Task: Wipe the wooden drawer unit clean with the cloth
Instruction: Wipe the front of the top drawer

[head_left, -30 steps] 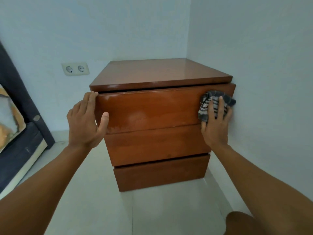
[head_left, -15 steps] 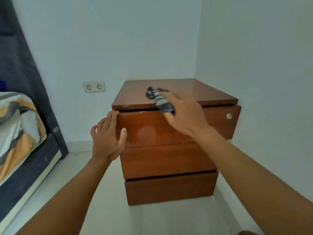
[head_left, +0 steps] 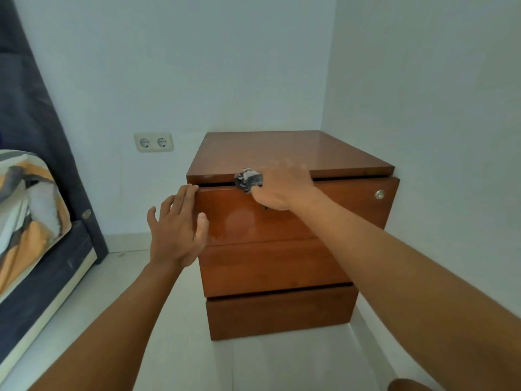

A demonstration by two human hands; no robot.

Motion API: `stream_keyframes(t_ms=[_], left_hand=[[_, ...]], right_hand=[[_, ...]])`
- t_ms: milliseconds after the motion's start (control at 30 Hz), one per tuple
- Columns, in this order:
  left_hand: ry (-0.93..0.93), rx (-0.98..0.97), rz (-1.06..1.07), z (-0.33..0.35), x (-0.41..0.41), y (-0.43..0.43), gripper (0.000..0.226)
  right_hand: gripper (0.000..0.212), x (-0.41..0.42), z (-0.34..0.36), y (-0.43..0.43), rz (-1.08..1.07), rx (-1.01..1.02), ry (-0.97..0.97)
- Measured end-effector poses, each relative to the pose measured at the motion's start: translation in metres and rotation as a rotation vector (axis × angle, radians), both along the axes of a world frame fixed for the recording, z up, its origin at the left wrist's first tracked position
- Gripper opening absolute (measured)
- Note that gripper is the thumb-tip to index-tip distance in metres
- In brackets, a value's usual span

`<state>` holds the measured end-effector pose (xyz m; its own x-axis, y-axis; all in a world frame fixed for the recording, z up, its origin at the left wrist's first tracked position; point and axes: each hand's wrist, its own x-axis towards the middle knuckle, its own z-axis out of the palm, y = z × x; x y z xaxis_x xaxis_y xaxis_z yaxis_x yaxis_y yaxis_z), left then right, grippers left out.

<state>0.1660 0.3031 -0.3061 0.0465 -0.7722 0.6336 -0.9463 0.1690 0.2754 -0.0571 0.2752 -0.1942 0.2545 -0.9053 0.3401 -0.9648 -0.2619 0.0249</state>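
Cloth point(head_left: 248, 179), bunched and dark-checked, sits at the front edge of the top of the wooden drawer unit point(head_left: 282, 266), grasped in the curled fingers point(head_left: 282, 172) of our right hand point(head_left: 282, 190), while at eight o'clock from it our left hand point(head_left: 176, 230) presses released, straight fingers against the left edge of the top drawer point(head_left: 338, 210).

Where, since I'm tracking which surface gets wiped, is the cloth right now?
In the head view the cloth is bunched in the right hand at the front edge of the drawer unit's top, left of centre, above the top drawer front.
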Motion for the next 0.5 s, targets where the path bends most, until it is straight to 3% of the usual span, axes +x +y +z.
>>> stream_keyframes(t_ms=[333,500], left_hand=[[-0.045,0.012,0.018,0.004,0.002,0.002,0.064],[-0.007,0.022,0.011,0.006,-0.002,0.006,0.066]], right_hand=[[0.047,-0.188,-0.023,-0.011,-0.34,-0.003,-0.092],[0.053,-0.214,-0.056,-0.016,-0.405,-0.113,-0.183]])
